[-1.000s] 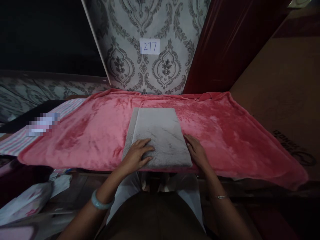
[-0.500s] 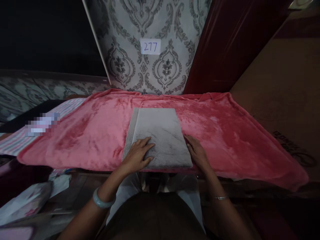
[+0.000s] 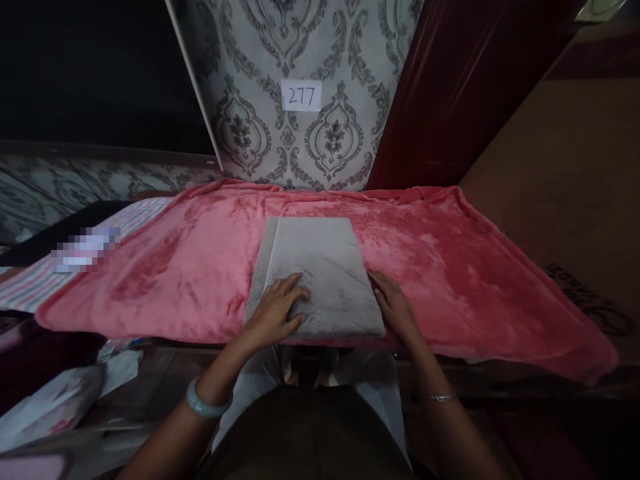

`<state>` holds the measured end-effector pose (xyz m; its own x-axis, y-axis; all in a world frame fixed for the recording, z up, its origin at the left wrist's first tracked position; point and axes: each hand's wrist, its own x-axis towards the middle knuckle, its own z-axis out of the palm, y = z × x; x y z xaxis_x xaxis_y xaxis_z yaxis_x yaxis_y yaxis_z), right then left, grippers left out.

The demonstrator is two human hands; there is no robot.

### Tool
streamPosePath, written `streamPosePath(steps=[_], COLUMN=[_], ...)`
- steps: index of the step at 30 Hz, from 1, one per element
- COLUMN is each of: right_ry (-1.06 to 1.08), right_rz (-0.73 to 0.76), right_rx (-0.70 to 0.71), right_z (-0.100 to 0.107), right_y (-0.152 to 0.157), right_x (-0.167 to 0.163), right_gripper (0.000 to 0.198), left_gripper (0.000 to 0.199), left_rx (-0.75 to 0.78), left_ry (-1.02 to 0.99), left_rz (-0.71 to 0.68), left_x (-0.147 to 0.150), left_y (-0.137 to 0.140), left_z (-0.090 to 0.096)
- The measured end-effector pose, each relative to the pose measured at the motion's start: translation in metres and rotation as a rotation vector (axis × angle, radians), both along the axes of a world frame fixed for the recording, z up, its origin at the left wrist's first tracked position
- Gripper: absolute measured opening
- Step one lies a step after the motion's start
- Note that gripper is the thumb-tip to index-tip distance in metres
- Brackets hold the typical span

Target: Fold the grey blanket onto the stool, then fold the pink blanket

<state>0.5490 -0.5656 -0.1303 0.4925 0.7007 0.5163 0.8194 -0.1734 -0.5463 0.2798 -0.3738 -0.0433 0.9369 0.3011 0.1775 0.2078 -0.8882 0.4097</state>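
A grey plush cloth point(image 3: 320, 253), folded into a flat rectangle, lies on a pink-red plush blanket point(image 3: 190, 267) in front of me. A fold edge runs down its left side. My left hand point(image 3: 277, 310) rests on the cloth's near left part, fingers apart and slightly bent, holding nothing. Beside the cloth's right edge, my right hand point(image 3: 395, 303) lies with its fingers stretched out, touching or nearly touching that edge. Both hands are open.
A dark screen point(image 3: 100, 73) stands at the back left. Behind the blanket are a patterned wall with a paper point(image 3: 301, 95) marked 277 and a dark red panel point(image 3: 450, 87). A cardboard box point(image 3: 565, 200) is at right, a striped cloth point(image 3: 135, 217) at left.
The forefinger of my left hand is slightly more bent. My right hand and the grey cloth stay in place.
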Motion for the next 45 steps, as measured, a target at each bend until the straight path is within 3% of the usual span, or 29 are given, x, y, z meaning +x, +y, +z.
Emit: streamPosePath(steps=[6,12,19,27,40,45], right_ry=[-0.007,-0.004,-0.007,0.006,0.004,-0.001], right_rz=[0.010,0.011,0.004,0.015,0.004,0.005], right_rx=[0.001,-0.016,-0.006,-0.008,-0.007,-0.005], right_z=[0.000,0.001,0.002,0.002,0.002,0.002], right_y=[0.000,0.000,-0.001,-0.001,0.000,0.000], right_x=[0.001,0.001,-0.001,0.000,-0.001,-0.001], right_gripper=[0.045,0.046,0.046,0.046,0.045,0.046], left_gripper=[0.064,0.053,0.031,0.060,0.033,0.049], left_rx=[0.021,0.006,-0.025,0.010,-0.059,-0.048], left_ry=[0.033,0.079,0.013,0.071,0.061,0.060], left_rz=[-0.021,0.019,-0.006,-0.001,-0.002,0.068], left_x=[0.002,0.009,0.003,0.006,0.005,0.012], left_y=[-0.002,-0.009,-0.006,-0.007,-0.006,-0.010], left_z=[0.002,0.013,0.006,0.008,0.010,0.011])
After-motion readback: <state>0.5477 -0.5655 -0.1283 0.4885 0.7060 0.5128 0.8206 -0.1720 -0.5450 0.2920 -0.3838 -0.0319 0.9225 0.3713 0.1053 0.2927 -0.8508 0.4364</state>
